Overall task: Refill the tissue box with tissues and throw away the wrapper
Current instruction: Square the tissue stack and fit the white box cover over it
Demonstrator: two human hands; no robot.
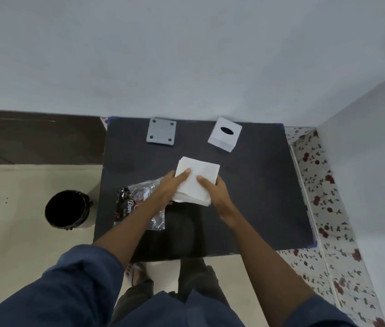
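A stack of white tissues (200, 171) lies in the middle of the dark table (257, 185). My left hand (170, 187) grips its left edge, thumb on top. My right hand (215, 192) grips its right near edge. The clear plastic wrapper (139, 199) with dark print lies on the table under my left forearm. The white tissue box (224, 134), with an oval slot on top, stands at the back right of the table. Its grey base plate (162, 132) with four dark dots lies at the back, apart from the box.
A black-lined bin (66, 210) stands on the floor left of the table. A pale wall runs behind the table. A flowered surface (323, 197) borders the table's right side. My feet show below the near edge.
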